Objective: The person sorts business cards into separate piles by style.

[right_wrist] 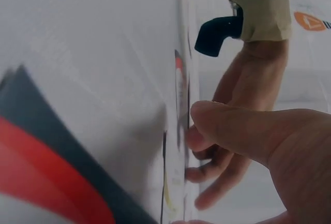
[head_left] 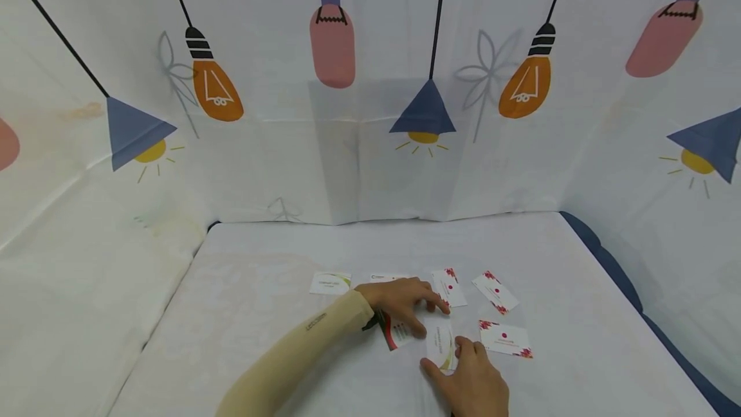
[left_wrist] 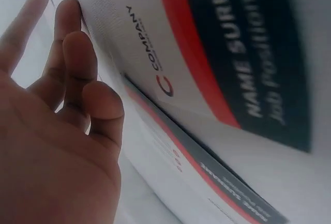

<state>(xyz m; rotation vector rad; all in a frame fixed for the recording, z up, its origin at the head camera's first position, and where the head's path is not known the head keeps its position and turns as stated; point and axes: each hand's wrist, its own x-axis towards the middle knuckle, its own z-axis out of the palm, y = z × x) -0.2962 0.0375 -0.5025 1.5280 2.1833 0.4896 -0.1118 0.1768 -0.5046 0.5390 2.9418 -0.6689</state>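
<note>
A white business card with a green-yellow curve (head_left: 440,345) lies on the table between both hands. My left hand (head_left: 402,300) reaches over from the left, its thumb near that card's upper left corner and its fingers spread toward a card with red flower corners (head_left: 449,287). My right hand (head_left: 473,379) is at the near end of the curved card, thumb by the left edge and index finger by the right edge. Under the left wrist, partly hidden, is a red and dark company card (head_left: 396,334); another company card (head_left: 386,277) shows behind the hand.
To the left lies another card with a green curve (head_left: 330,283). Two red-flowered cards, one tilted (head_left: 495,293) and one flatter (head_left: 506,339), lie to the right. A red and dark card (right_wrist: 49,162) is close in the right wrist view. Printed cloth (head_left: 370,166) hangs behind the table.
</note>
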